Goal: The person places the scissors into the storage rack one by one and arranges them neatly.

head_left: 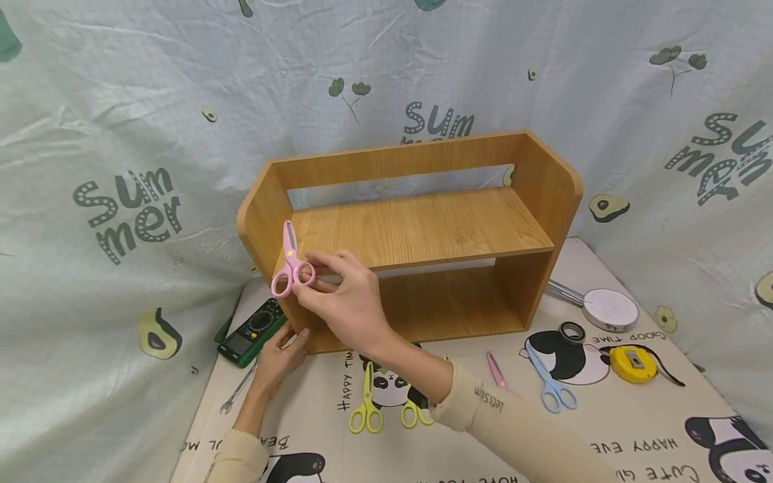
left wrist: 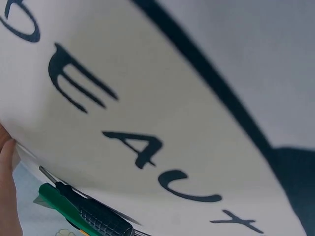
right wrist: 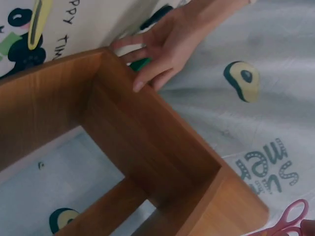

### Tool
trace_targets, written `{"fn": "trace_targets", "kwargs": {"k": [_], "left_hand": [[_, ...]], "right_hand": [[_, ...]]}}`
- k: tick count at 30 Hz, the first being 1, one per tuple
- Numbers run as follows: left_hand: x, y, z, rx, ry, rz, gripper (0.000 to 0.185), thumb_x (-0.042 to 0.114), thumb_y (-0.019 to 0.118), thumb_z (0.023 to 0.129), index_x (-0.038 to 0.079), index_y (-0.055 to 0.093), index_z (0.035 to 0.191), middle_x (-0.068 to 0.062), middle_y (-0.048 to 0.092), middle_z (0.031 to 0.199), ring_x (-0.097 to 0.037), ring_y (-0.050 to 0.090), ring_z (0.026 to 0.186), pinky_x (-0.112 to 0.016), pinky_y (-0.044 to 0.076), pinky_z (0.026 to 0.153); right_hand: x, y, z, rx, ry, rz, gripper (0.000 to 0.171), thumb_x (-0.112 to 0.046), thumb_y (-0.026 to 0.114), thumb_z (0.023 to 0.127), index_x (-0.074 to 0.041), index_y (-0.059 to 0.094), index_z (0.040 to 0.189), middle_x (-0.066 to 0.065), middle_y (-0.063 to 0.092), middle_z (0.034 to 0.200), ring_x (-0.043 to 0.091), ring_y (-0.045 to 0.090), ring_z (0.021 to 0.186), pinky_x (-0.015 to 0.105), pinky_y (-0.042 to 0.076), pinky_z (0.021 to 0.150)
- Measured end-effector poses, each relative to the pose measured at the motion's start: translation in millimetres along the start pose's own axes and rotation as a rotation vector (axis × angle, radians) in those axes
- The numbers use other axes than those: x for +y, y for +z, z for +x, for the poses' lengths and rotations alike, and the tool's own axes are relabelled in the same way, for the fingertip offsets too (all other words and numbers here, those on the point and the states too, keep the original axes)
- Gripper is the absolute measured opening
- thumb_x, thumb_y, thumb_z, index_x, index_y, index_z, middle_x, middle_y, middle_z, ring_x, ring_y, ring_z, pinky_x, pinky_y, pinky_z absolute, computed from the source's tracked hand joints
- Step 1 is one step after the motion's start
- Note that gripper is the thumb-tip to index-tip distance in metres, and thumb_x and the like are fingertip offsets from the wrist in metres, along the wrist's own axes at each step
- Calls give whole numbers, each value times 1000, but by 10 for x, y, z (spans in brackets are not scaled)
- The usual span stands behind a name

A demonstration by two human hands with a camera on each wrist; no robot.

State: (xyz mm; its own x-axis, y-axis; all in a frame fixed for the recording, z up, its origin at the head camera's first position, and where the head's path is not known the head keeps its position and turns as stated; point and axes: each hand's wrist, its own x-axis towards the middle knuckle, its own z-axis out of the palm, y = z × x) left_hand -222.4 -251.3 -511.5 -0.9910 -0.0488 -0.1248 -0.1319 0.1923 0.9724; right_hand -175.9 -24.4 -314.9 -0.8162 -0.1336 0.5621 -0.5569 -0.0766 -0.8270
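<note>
My right hand (head_left: 338, 295) pinches a pink pair of scissors (head_left: 290, 265) by its handles, blades pointing up, at the left front corner of the wooden shelf unit's (head_left: 423, 228) upper board. A pink handle (right wrist: 293, 219) shows at the lower right of the right wrist view. My left hand (head_left: 280, 352) lies flat on the mat with straight fingers touching the shelf's lower left corner (right wrist: 106, 56); the hand (right wrist: 167, 44) shows there too. The left wrist view shows only the printed mat (left wrist: 147, 98) and a green tool (left wrist: 83, 211).
A green multimeter (head_left: 250, 332) and a wrench (head_left: 238, 389) lie left of the shelf. Yellow scissors (head_left: 365, 406), another pink pair (head_left: 496, 370) and a blue pair (head_left: 552, 382) lie in front. A tape roll (head_left: 572, 331), yellow tape measure (head_left: 633, 363) and round white mirror (head_left: 610, 308) sit right.
</note>
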Motion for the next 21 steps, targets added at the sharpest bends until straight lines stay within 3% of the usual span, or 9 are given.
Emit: {"fn": "trace_targets", "kwargs": {"k": [7,13,18,21], "left_hand": [[-2,32,1,8,-4,22,77,35,65,104,13,25,166,-25,28,169,-49,37,151,-57,51,112],[-7,34,22,24,3,20,75,31,65,105,11,27,166,-26,29,168,-47,38,151,-57,52,111],[-7,28,28,23,4,8,76,33,66,104,11,27,165,-25,30,167,-46,38,151,-56,52,111],[-8,21,30,20,6,1,76,32,66,104,11,27,165,-25,31,167,-46,39,151,-57,52,112]], "right_hand": [[208,116,341,19,-3,-173,37,-1,78,88,6,72,123,17,66,113,24,72,106,13,61,87],[383,192,521,15,92,-323,30,-6,78,87,2,77,116,13,73,108,17,70,99,9,51,70],[469,239,664,-24,160,-373,19,-6,75,89,1,78,107,11,77,94,8,61,77,8,42,57],[478,258,735,-72,206,-387,21,-5,75,90,3,76,109,10,74,92,4,54,67,8,39,52]]}}
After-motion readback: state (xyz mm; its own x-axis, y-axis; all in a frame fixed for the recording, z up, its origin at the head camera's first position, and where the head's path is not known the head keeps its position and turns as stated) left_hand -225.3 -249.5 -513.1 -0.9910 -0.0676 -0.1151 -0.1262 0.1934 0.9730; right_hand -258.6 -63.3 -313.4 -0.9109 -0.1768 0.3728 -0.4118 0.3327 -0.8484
